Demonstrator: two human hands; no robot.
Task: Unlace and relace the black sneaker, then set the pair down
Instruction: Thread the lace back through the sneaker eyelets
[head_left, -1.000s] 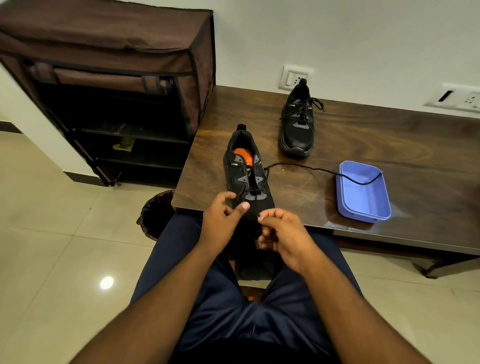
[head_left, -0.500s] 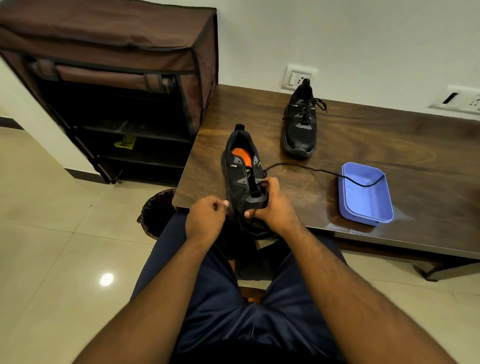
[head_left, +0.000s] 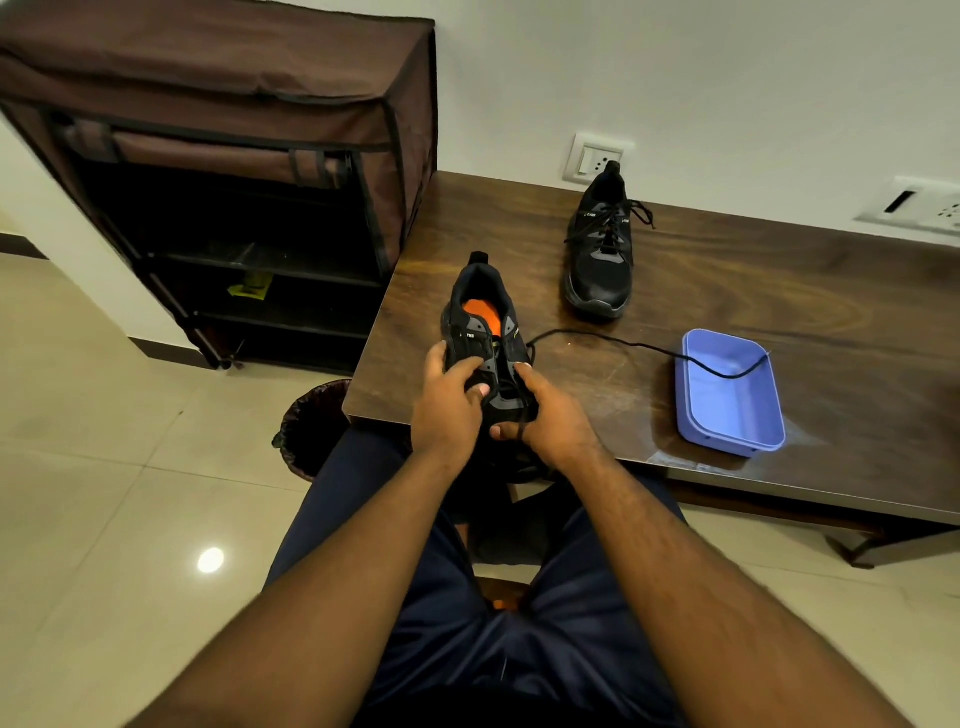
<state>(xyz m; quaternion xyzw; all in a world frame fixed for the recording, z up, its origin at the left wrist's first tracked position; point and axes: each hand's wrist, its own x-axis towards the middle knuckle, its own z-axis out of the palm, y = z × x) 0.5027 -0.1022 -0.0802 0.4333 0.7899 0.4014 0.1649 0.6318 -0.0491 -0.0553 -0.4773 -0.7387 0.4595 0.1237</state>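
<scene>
A: Where is the unlaced sneaker (head_left: 483, 332)?
B: At the near edge of the bench (head_left: 675, 312), toe toward the person, orange insole showing.
A: And the hands?
B: The left hand (head_left: 448, 405) grasps the shoe's left side, fingers curled over the eyelet flap. The right hand (head_left: 545, 415) clasps the right side near the toe, thumb and fingers pinched on the black lace (head_left: 623, 345).
A: Where does the lace run?
B: From the shoe across the bench into the blue tray (head_left: 727, 410) on the right.
A: The other shoe?
B: The laced sneaker (head_left: 600, 249) stands farther back, near the wall socket (head_left: 595, 158). A brown shoe rack (head_left: 234, 171) stands left of the bench.
</scene>
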